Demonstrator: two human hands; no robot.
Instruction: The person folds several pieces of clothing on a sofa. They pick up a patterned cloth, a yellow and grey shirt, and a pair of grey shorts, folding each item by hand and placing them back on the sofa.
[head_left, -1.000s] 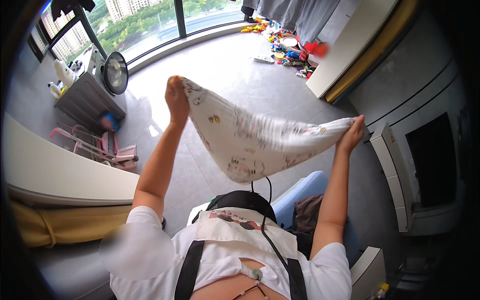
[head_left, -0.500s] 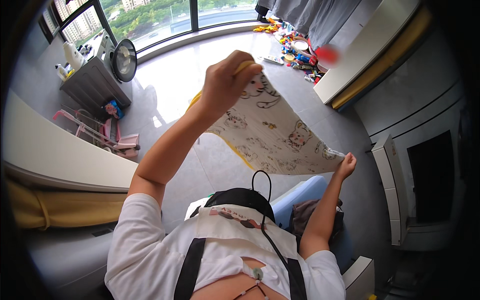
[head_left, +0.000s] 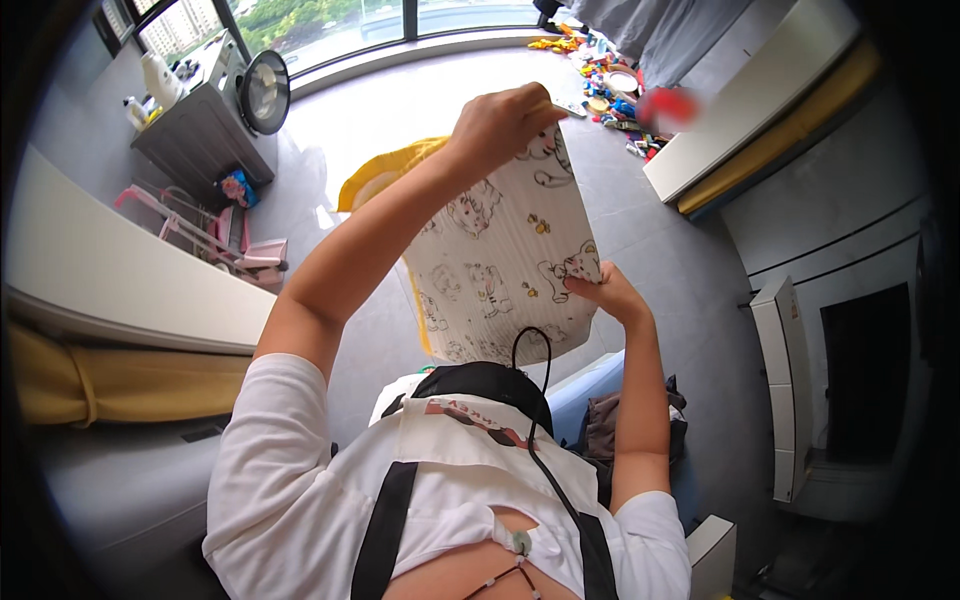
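A white cloth [head_left: 505,260] printed with cartoon cats and small bees hangs in front of me, with yellow edging along its left side and a yellow flap at the upper left. My left hand [head_left: 505,122] is raised high and pinches the cloth's upper edge. Lower down, at the cloth's right edge, my right hand [head_left: 607,293] grips it with the thumb lying over the printed face. Whatever lies behind the cloth is hidden.
At the far left stands a washing machine [head_left: 195,130] with its round door open and bottles on top. A pink folding frame [head_left: 215,245] is nearby. Toys [head_left: 610,85] are heaped by the grey curtain. Beside me, dark clothes [head_left: 620,425] lie on something blue.
My right hand has moved left and up along the cloth, and my left hand has shifted slightly right. The cloth, stretched out to the right before, now hangs more upright between them.
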